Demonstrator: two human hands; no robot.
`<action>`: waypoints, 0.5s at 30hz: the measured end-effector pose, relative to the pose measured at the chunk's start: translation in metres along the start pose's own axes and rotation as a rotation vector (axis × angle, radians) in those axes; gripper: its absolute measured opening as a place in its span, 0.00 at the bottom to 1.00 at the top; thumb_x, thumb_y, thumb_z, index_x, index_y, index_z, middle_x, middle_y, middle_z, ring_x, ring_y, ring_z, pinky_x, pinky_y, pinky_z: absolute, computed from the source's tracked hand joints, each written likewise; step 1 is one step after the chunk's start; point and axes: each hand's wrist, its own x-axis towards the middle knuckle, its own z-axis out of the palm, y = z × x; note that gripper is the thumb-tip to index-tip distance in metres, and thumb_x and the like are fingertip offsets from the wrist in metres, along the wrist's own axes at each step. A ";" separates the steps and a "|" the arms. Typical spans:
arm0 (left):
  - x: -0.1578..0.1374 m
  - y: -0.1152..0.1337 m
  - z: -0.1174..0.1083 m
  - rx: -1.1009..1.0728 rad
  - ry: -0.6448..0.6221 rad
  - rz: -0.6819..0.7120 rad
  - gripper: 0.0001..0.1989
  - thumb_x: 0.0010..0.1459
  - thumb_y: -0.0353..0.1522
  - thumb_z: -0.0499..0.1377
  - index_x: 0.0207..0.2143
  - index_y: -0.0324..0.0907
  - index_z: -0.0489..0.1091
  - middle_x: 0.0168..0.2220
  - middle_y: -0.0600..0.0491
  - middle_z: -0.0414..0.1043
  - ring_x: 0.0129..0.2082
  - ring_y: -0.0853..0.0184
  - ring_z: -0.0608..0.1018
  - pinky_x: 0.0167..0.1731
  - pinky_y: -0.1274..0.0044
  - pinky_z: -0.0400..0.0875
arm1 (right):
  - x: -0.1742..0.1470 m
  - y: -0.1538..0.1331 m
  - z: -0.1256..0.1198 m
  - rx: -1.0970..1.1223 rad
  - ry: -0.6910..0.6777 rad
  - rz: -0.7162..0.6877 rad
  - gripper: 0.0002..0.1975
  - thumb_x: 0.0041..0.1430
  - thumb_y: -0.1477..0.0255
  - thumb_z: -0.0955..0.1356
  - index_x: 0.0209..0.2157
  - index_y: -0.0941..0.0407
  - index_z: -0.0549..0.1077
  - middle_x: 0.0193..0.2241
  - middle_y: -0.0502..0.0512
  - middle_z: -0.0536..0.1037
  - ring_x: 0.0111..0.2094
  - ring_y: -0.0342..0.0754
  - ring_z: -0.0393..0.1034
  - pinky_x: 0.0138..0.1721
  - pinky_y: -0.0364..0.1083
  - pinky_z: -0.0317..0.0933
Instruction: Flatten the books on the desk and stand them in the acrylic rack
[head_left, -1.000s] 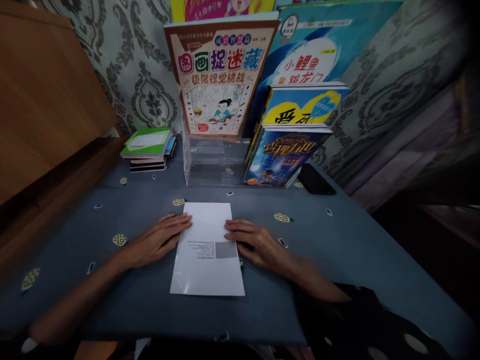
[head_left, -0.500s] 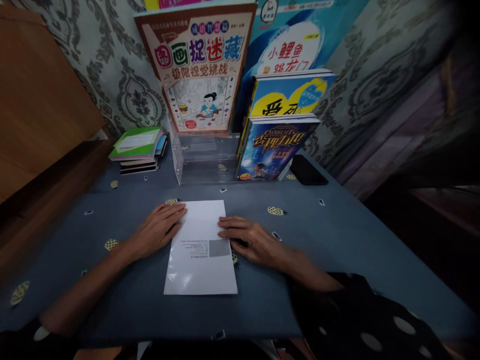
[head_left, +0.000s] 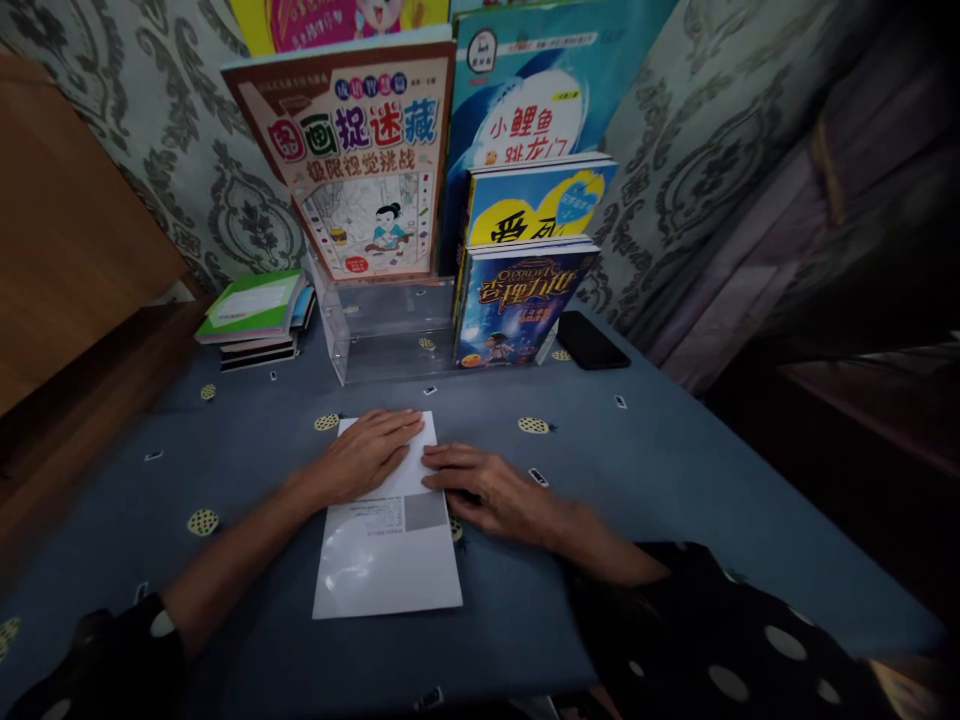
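Note:
A white sheet of paper [head_left: 386, 580] lies flat on the table in front of me, with small upside-down print and a grey box near its middle. It looks glossy at the lower left. Across its upper part rests my left hand [head_left: 367, 455], palm down and fingers stretched towards the top right. My right hand [head_left: 487, 490] lies at the sheet's right edge, fingers extended with the tips on the paper and nothing gripped. The two hands' fingertips are close together but apart.
A clear acrylic stand [head_left: 390, 350] behind the sheet holds several upright books, including a brown picture book [head_left: 367, 180] and a dark blue book [head_left: 510, 310]. A green-topped stack of books [head_left: 251, 305] stands left, a black phone [head_left: 592, 340] right. The blue cloth [head_left: 247, 610] has pineapple prints.
My left hand has moved right, from the sheet's left edge onto its upper part. My right hand stays at the right edge. The camera view has shifted slightly.

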 end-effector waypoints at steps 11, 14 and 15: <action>0.012 0.004 0.012 -0.076 0.057 0.041 0.20 0.70 0.30 0.46 0.61 0.41 0.64 0.62 0.46 0.68 0.64 0.62 0.67 0.63 0.60 0.61 | 0.001 -0.006 -0.003 -0.046 -0.030 0.019 0.17 0.58 0.82 0.66 0.48 0.60 0.77 0.55 0.65 0.76 0.59 0.53 0.70 0.60 0.54 0.65; 0.007 0.006 0.009 -0.106 0.077 0.068 0.20 0.69 0.28 0.47 0.60 0.43 0.65 0.61 0.47 0.70 0.63 0.64 0.69 0.62 0.61 0.61 | 0.000 -0.012 -0.004 -0.058 -0.036 0.040 0.18 0.57 0.82 0.66 0.48 0.61 0.77 0.56 0.67 0.75 0.60 0.54 0.69 0.61 0.52 0.64; 0.005 0.007 0.008 -0.113 0.078 0.071 0.21 0.69 0.28 0.47 0.61 0.44 0.65 0.60 0.48 0.70 0.63 0.64 0.69 0.62 0.61 0.62 | 0.001 -0.014 -0.004 -0.063 -0.032 0.047 0.18 0.57 0.82 0.66 0.48 0.60 0.77 0.56 0.66 0.75 0.60 0.54 0.69 0.61 0.52 0.64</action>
